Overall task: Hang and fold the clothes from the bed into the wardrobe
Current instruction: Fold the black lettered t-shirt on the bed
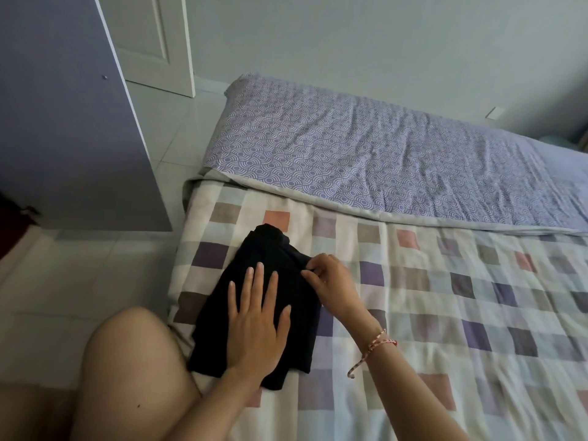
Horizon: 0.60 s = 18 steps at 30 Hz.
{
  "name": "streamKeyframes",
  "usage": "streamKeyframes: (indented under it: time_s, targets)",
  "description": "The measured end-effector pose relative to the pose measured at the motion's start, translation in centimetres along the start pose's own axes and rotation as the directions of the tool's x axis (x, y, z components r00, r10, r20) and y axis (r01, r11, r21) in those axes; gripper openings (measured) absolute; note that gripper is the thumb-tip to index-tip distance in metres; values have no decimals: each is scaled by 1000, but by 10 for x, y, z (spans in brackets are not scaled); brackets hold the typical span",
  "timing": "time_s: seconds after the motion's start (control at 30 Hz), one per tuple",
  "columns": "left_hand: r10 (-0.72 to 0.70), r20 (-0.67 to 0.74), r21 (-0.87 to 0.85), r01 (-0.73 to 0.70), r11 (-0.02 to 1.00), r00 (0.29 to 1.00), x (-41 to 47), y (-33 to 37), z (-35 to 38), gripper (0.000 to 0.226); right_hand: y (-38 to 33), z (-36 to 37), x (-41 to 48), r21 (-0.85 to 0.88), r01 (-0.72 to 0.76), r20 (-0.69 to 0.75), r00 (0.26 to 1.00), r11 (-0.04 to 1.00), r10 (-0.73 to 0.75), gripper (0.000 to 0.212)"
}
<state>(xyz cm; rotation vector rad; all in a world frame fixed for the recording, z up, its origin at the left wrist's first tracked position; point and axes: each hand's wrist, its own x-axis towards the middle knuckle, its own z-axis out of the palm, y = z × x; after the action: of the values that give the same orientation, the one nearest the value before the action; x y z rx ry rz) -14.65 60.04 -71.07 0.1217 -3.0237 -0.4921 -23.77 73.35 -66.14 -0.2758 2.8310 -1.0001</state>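
Black garment (254, 300), part-folded into a narrow bundle, lies on the checked quilt (445, 313) near the bed's left edge, right in front of the person. Long axis runs from the near-left end by the knee (127, 361) up and slightly right to a bunched end further away, w/ a small flap sticking out on the upper right side. What kind of garment it is can't be told; fabric is too dark to read seams.

Left hand (254, 316) is flat on the middle of it, palm down, fingers spread and pointing along the long axis, pinning it to the quilt rather than gripping. Right hand (331, 281) sits at the garment's upper right edge, thumb and fingertips pinched together on that flap. Hands are close, nearly touching, left nearer the body, right further up and out. A red-and-cream bracelet (378, 342) is on the right wrist.

Judgement: folding step, prob. tucking the flap inward across the short axis while the left holds the stack; right hand is the one placed to do it.

Beyond: purple patterned sheet (350, 148) covers the bed's far half. Lilac wardrobe panel (63, 122) stands to the left across the tiled floor (63, 281), so the carry goes left. No other clothes visible on the bed.
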Motion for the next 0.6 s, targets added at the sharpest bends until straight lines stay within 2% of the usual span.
streamKeyframes:
  time_s: [0.1, 0.17, 0.2, 0.27, 0.33, 0.47, 0.53, 0.6]
  targets:
    - [4, -27, 4, -4, 1000, 1000, 0, 0, 3, 60, 2, 4, 5, -86, 104, 54, 994, 991, -99, 10]
    - [7, -49, 10, -6, 1000, 999, -1, -1, 4, 59, 5, 1, 8, -124, 135, 1, 991, 983, -136, 10]
    - [2, -53, 7, -2, 1000, 999, -1, -1, 6, 59, 7, -2, 12, -88, 122, -57, 990, 989, -127, 9]
    - [12, -56, 3, -12, 1000, 998, -1, 0, 5, 58, 6, -14, 21, 133, 33, -168, 986, 991, -10, 12]
    - [8, -63, -6, -9, 1000, 998, -1, 0, 7, 59, 6, -20, 31, 293, -63, -123, 987, 954, 103, 19]
    - [9, -51, 17, -8, 1000, 999, 0, 0, 8, 61, 16, -4, 39, 356, -237, 74, 971, 904, 226, 16]
    - [10, -45, 0, -10, 1000, 999, -1, 1, 5, 61, 18, 0, 39, 402, -260, 108, 966, 878, 236, 13]
    - [-17, -73, -93, 10, 996, 997, 7, -3, -5, 57, 14, -5, 40, 458, -241, 115, 970, 856, 212, 17]
